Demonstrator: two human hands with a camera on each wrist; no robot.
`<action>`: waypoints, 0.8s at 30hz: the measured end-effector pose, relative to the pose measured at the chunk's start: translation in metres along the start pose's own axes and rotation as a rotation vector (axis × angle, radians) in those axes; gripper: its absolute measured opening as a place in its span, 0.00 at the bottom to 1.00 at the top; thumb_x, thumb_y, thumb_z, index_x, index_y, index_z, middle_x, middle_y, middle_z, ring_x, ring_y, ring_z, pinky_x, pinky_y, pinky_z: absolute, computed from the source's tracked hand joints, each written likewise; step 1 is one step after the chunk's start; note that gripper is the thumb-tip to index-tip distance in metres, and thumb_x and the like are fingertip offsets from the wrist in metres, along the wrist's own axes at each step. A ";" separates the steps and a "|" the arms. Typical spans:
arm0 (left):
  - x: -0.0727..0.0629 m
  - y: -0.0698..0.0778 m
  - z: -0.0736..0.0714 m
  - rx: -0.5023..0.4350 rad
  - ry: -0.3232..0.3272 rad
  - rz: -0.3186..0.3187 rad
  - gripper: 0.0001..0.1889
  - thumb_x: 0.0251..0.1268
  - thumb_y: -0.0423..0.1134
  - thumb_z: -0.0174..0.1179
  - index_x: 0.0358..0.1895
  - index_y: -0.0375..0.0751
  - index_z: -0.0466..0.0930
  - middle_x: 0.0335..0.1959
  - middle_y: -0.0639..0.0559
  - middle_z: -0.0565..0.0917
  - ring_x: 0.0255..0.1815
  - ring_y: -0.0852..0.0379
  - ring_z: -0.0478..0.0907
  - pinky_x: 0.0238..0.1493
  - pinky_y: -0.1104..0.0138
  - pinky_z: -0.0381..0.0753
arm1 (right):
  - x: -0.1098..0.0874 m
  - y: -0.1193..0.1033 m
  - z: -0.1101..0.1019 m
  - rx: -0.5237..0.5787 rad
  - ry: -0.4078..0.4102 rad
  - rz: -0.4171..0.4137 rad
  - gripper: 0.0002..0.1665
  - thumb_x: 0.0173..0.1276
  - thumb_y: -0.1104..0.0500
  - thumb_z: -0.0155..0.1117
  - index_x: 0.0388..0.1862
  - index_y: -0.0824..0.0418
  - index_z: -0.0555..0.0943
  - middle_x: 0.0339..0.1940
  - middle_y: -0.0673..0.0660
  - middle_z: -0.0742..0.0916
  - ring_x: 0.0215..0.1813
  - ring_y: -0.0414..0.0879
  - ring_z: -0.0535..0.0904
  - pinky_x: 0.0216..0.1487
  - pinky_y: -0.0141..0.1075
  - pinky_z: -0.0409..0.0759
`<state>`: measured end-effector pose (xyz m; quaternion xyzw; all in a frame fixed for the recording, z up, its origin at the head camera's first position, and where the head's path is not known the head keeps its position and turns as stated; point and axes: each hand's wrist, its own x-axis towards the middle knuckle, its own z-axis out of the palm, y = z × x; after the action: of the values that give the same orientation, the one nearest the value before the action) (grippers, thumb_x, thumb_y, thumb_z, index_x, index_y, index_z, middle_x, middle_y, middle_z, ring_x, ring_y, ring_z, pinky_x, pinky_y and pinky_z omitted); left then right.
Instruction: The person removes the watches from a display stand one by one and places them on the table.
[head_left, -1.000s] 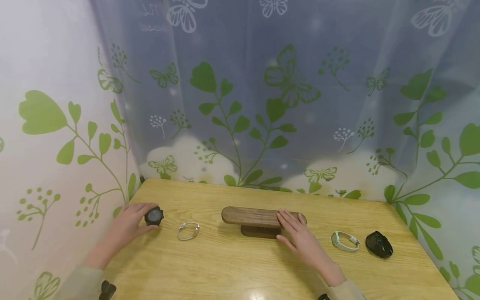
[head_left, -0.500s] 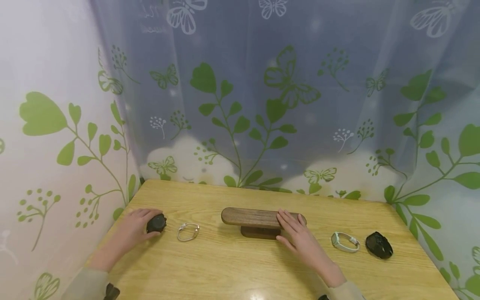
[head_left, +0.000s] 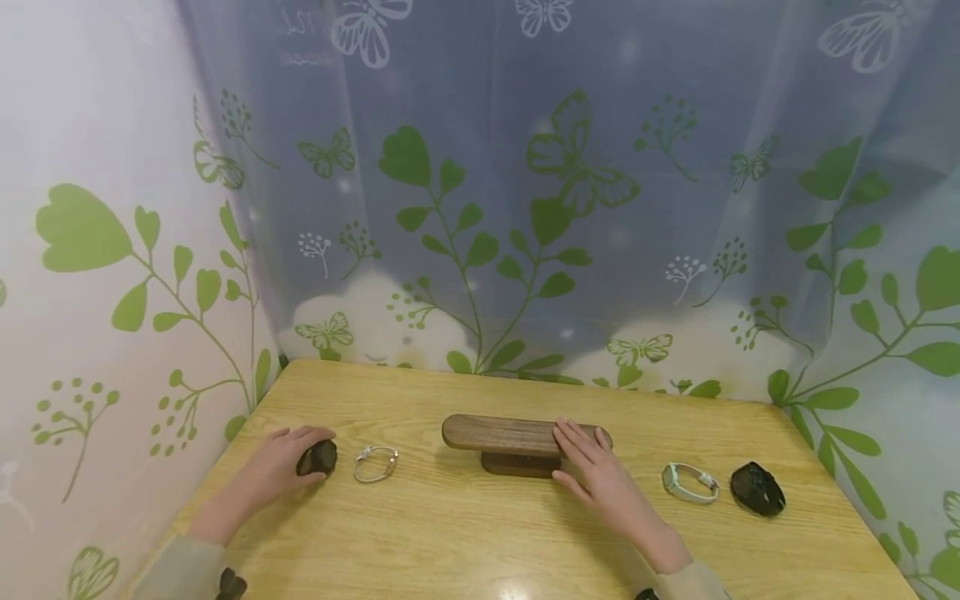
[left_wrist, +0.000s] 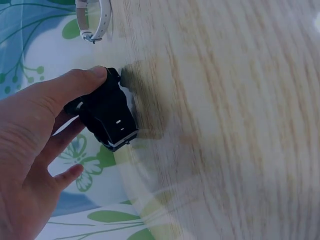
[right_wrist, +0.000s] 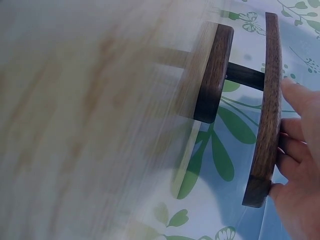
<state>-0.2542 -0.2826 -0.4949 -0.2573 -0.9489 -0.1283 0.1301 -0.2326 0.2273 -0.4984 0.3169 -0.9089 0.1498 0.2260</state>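
At the left of the table in the head view, my left hand (head_left: 272, 468) pinches a black wristwatch (head_left: 320, 458) between thumb and fingers. The left wrist view shows the watch's black strap (left_wrist: 111, 112) closed in a loop, with the thumb on its upper end, close over the table edge. My right hand (head_left: 609, 482) rests its extended fingers on the right end of a dark wooden watch stand (head_left: 491, 432). In the right wrist view, the stand's base (right_wrist: 216, 75), short post (right_wrist: 245, 75) and long bar (right_wrist: 270, 100) show, with fingertips against the bar.
A thin silvery-white watch (head_left: 377, 463) lies between my left hand and the stand. Right of my right hand lie a pale green watch (head_left: 690, 483) and a black watch (head_left: 757, 489). A patterned curtain (head_left: 480, 250) surrounds the wooden table (head_left: 420, 542).
My left hand has moved slightly right and nearer to me with the black watch, whose face has turned from upward to tilted. The right hand and stand stay still.
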 end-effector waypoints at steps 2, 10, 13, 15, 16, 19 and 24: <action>-0.001 0.001 0.000 -0.003 -0.003 0.005 0.32 0.49 0.38 0.79 0.60 0.36 0.80 0.57 0.39 0.84 0.53 0.38 0.83 0.60 0.35 0.74 | -0.001 0.000 0.001 0.002 0.001 0.001 0.41 0.68 0.54 0.70 0.74 0.71 0.68 0.76 0.65 0.71 0.74 0.63 0.69 0.69 0.69 0.64; -0.005 0.002 0.002 -0.008 -0.021 -0.003 0.31 0.57 0.41 0.75 0.64 0.37 0.78 0.61 0.39 0.82 0.57 0.39 0.82 0.61 0.34 0.72 | -0.001 0.000 0.001 0.000 0.000 0.004 0.40 0.68 0.54 0.70 0.73 0.70 0.69 0.75 0.66 0.71 0.74 0.62 0.69 0.68 0.69 0.65; -0.005 0.003 0.003 -0.009 -0.007 -0.009 0.28 0.62 0.43 0.71 0.64 0.36 0.79 0.61 0.39 0.82 0.58 0.38 0.81 0.62 0.36 0.73 | -0.001 0.000 0.000 -0.001 -0.004 0.007 0.40 0.68 0.54 0.70 0.74 0.70 0.69 0.76 0.65 0.71 0.74 0.62 0.69 0.69 0.69 0.64; -0.004 0.004 0.004 -0.010 0.005 -0.017 0.26 0.64 0.43 0.70 0.63 0.36 0.79 0.60 0.39 0.83 0.58 0.38 0.81 0.62 0.37 0.73 | -0.001 0.000 0.000 -0.005 -0.001 0.004 0.40 0.68 0.54 0.70 0.74 0.70 0.69 0.75 0.65 0.71 0.74 0.62 0.69 0.69 0.69 0.65; -0.003 0.005 0.004 -0.012 0.015 -0.022 0.25 0.66 0.44 0.69 0.62 0.36 0.80 0.60 0.39 0.83 0.58 0.37 0.81 0.62 0.37 0.74 | -0.001 0.000 0.000 -0.006 -0.003 0.007 0.40 0.69 0.53 0.70 0.74 0.69 0.69 0.76 0.65 0.71 0.74 0.61 0.69 0.69 0.68 0.64; 0.001 0.007 0.006 -0.020 0.051 -0.040 0.22 0.68 0.43 0.68 0.61 0.36 0.81 0.57 0.38 0.84 0.57 0.36 0.81 0.60 0.39 0.76 | -0.001 -0.001 0.000 -0.006 0.010 0.000 0.40 0.69 0.53 0.70 0.73 0.70 0.69 0.75 0.66 0.72 0.73 0.62 0.70 0.69 0.68 0.65; 0.008 0.018 0.006 -0.009 0.117 -0.029 0.19 0.68 0.41 0.67 0.58 0.36 0.83 0.54 0.40 0.86 0.54 0.37 0.83 0.59 0.41 0.79 | -0.001 -0.001 0.000 -0.006 0.029 -0.017 0.40 0.68 0.53 0.70 0.73 0.71 0.70 0.74 0.67 0.73 0.72 0.64 0.71 0.68 0.69 0.65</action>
<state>-0.2524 -0.2624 -0.4946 -0.2363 -0.9427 -0.1494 0.1823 -0.2314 0.2264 -0.4987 0.3217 -0.9033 0.1496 0.2413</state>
